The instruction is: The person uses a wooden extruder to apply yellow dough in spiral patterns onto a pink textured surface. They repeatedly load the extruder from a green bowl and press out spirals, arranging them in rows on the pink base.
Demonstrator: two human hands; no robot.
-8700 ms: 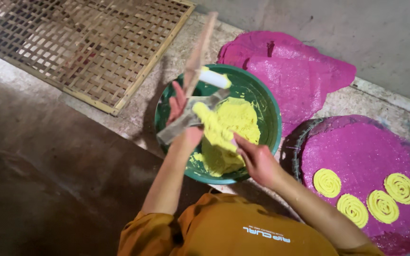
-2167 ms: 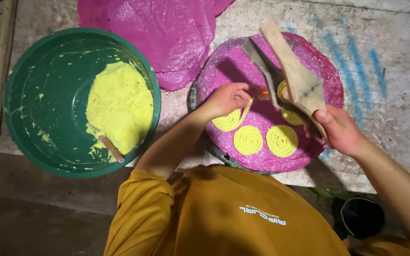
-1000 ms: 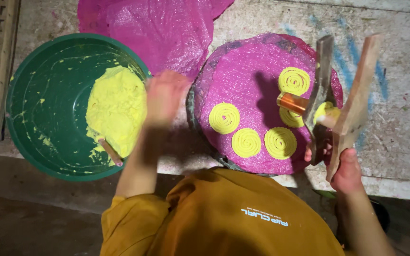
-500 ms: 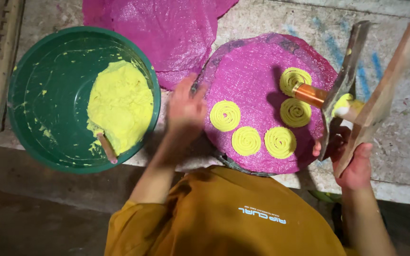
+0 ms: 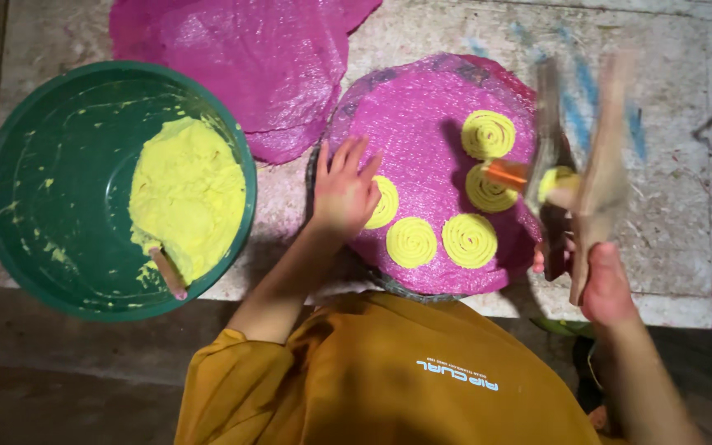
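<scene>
The left hand (image 5: 344,191) is laid open on the pink tray (image 5: 422,107); a wooden press (image 5: 580,177) is gripped by the right hand (image 5: 597,278).

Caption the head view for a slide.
Left hand rests on pink round mat by yellow dough spirals; right hand holds wooden press.

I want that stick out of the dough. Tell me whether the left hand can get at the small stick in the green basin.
Probably yes: the left hand lies flat on the pink mat, holding nothing, and the stick pokes uncovered from the dough in the open basin.
</scene>
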